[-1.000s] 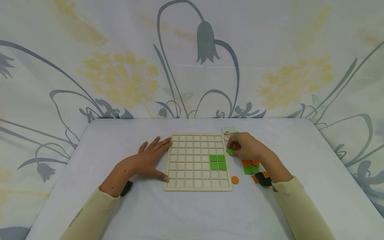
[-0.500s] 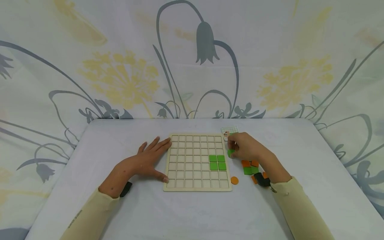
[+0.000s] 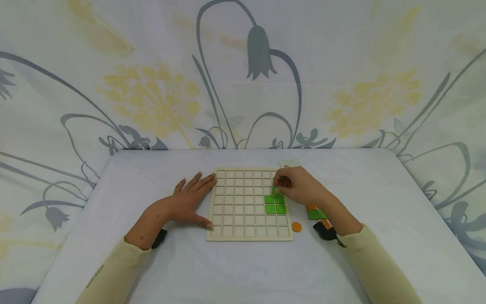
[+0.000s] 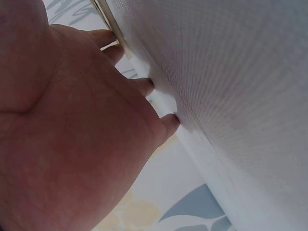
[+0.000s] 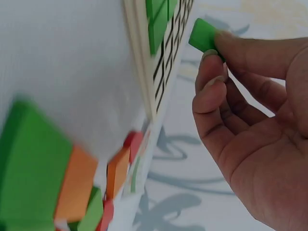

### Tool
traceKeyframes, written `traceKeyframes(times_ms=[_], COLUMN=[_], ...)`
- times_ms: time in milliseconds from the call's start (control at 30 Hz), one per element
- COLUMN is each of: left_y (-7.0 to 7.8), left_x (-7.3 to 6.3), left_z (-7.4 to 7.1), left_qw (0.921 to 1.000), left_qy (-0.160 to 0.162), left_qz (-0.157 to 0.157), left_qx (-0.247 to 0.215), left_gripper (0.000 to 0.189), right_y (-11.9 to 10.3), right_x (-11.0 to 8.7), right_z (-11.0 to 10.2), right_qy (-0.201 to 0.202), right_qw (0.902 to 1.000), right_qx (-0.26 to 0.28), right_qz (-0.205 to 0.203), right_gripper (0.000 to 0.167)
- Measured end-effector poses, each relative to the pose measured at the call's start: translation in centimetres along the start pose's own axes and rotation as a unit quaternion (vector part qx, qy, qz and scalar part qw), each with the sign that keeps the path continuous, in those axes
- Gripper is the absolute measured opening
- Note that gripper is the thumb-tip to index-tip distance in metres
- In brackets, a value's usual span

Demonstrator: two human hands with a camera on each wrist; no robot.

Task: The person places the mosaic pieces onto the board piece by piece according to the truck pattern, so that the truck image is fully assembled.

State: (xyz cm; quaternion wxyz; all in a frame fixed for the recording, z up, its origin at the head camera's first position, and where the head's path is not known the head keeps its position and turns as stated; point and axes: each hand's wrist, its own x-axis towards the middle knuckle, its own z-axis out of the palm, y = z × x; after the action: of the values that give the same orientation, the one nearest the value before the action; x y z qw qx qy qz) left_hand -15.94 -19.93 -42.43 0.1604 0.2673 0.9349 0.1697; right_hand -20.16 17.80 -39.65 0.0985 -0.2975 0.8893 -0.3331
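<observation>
A pale wooden board [image 3: 239,219] with a grid of square cells lies flat on the white table. Green square tiles [image 3: 270,209] fill a two-by-two block of cells near its right side. Over the cells just behind that block, my right hand [image 3: 303,188] pinches another green tile [image 5: 202,34] between thumb and forefinger. In the right wrist view this tile is lifted clear of the board. My left hand [image 3: 186,206] lies spread at the board's left edge, fingertips and thumb touching the frame and holding nothing.
An orange disc [image 3: 296,227] lies right of the board. Under the right forearm, orange and green tiles [image 3: 313,214] are partly hidden. A small card with a printed grid [image 3: 290,162] lies behind the right hand. Red pieces [image 5: 133,139] show in the right wrist view.
My right hand has moved left with the green tile, from beside the board to above its right-hand columns. The left hand has stayed in place.
</observation>
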Motion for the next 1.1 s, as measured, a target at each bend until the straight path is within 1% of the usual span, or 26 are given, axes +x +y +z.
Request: traceKeyframes(times_ms=[100,200,333,467,667,900,1100], left_y=[0.1,0.1,0.1,0.1,0.1,0.1,-0.1], left_x=[0.0,-0.1,-0.2,-0.2,-0.1,-0.1,0.0], left_z=[-0.1,-0.1,-0.1,0.0,0.0,0.0,0.1], left_qw=[1.0,1.0,1.0,1.0,1.0,1.0,1.0], left_qy=[-0.001,0.001,0.001,0.003,0.004,0.001,-0.001], left_qz=[-0.002,-0.002,-0.001,0.002,0.005,0.002,0.0], left_qx=[0.001,-0.001,-0.004,-0.006,-0.004,0.0,0.001], left_gripper=[0.131,0.131,0.13,0.13,0.13,0.131,0.131], right_y=[-1.0,-1.8,-2.5,-2.5,-2.2,-2.4,-2.6], right_x=[0.2,0.3,0.4,0.5,0.5,0.4,0.3], right_z=[1.0,2.0,3.2,3.8,4.3,4.4,4.3], right_qy=[0.002,-0.009,-0.026,-0.032,-0.041,-0.043,-0.046], right_qw=[0.9996,0.9991,0.9991,0.9991,0.9988,0.9988,0.9987], right_qx=[0.022,0.037,0.033,0.028,0.024,-0.009,-0.021], right_qz=[-0.015,-0.015,-0.001,-0.006,-0.012,-0.019,-0.012], right_gripper=[0.01,0.008,0.008,0.008,0.007,0.007,0.004])
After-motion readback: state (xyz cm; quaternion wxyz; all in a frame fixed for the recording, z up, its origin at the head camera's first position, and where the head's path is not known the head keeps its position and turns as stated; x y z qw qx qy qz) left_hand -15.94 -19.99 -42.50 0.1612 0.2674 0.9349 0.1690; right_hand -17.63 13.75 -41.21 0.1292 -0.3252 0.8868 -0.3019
